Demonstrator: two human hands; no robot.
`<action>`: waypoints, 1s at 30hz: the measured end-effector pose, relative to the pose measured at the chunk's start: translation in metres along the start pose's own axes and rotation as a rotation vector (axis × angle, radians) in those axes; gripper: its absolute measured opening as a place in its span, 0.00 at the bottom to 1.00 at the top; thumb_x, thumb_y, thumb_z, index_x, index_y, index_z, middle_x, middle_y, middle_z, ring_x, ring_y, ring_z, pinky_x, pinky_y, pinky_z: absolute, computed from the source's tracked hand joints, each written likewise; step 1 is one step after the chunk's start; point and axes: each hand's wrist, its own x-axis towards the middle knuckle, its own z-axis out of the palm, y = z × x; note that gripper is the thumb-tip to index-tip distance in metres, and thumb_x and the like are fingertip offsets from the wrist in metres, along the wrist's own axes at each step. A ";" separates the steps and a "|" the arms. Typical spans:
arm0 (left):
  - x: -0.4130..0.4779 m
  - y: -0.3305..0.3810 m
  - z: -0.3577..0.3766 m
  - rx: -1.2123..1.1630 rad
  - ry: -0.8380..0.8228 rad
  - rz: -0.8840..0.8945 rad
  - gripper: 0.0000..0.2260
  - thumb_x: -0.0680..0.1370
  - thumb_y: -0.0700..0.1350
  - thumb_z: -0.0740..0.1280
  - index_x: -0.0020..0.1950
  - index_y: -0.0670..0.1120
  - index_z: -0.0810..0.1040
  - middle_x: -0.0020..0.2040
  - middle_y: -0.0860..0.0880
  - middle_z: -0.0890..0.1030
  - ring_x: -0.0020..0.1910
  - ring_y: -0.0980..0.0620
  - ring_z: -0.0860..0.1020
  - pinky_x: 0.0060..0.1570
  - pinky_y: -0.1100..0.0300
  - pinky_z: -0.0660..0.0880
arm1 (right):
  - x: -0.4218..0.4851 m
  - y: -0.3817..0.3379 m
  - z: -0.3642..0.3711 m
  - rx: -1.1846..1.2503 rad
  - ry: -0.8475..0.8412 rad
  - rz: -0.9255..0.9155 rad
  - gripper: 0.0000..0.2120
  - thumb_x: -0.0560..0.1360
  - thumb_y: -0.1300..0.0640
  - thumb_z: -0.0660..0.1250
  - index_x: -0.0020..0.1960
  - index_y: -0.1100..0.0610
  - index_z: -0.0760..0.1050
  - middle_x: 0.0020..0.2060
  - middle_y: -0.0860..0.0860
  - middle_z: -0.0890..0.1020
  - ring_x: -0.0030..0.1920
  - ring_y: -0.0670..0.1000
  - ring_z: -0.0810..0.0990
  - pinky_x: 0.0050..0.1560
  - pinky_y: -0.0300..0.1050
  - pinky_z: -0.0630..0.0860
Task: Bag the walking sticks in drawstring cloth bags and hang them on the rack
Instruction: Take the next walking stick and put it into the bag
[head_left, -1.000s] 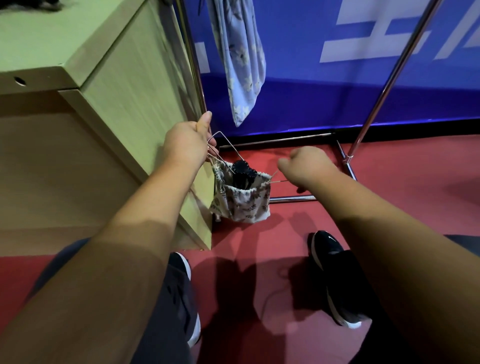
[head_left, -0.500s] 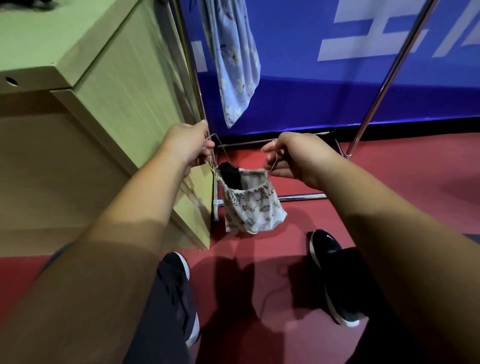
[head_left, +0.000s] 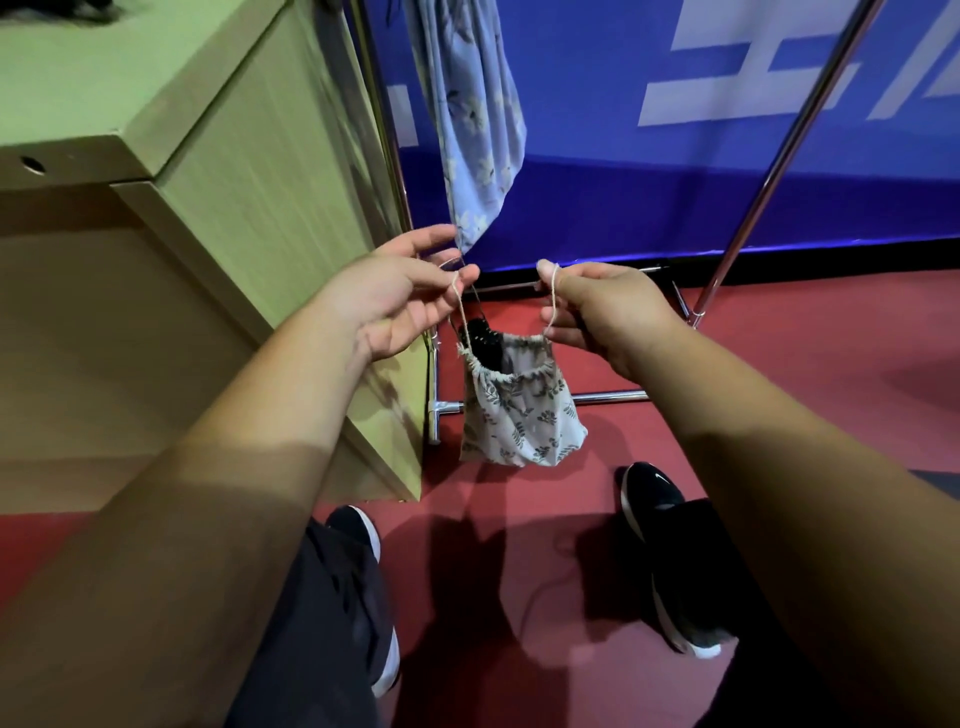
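Note:
A small leaf-print drawstring bag (head_left: 519, 415) hangs in the air between my hands by its cords. A black folded walking stick (head_left: 480, 340) pokes out of its half-gathered mouth. My left hand (head_left: 395, 301) is palm up with spread fingers, the left cord loop pinched at thumb and forefinger. My right hand (head_left: 602, 306) pinches the right cord between thumb and forefinger. Behind stands the chrome rack (head_left: 748, 208), and a blue floral bag (head_left: 478, 130) hangs from it at the left.
A light wooden cabinet (head_left: 234, 182) stands close on the left, against the rack's left post. A blue banner wall (head_left: 727, 156) runs behind. My two black shoes (head_left: 660, 519) stand on the red floor below the bag.
Both hands rose with the bag. My left hand opened from a fist into a spread palm, and the cords now run upward to my fingertips instead of sideways.

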 end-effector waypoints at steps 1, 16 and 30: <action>0.001 -0.001 0.000 -0.011 -0.003 0.002 0.17 0.80 0.24 0.64 0.58 0.44 0.81 0.56 0.41 0.82 0.43 0.50 0.88 0.37 0.65 0.81 | 0.001 0.001 0.001 -0.007 0.002 -0.006 0.14 0.81 0.48 0.75 0.52 0.60 0.82 0.32 0.50 0.76 0.35 0.47 0.84 0.46 0.46 0.87; 0.006 -0.013 0.006 0.605 0.297 0.086 0.45 0.61 0.87 0.62 0.48 0.46 0.85 0.39 0.50 0.80 0.39 0.49 0.77 0.57 0.53 0.81 | 0.001 0.001 0.011 0.052 -0.084 -0.017 0.21 0.79 0.41 0.75 0.47 0.56 0.69 0.33 0.51 0.75 0.36 0.49 0.83 0.47 0.48 0.86; -0.004 -0.008 0.023 0.399 0.039 0.140 0.42 0.77 0.79 0.51 0.32 0.46 0.84 0.34 0.42 0.83 0.41 0.43 0.85 0.65 0.48 0.77 | 0.005 -0.004 0.007 -0.192 0.128 -0.193 0.32 0.80 0.29 0.62 0.34 0.54 0.80 0.38 0.46 0.87 0.41 0.48 0.83 0.57 0.49 0.79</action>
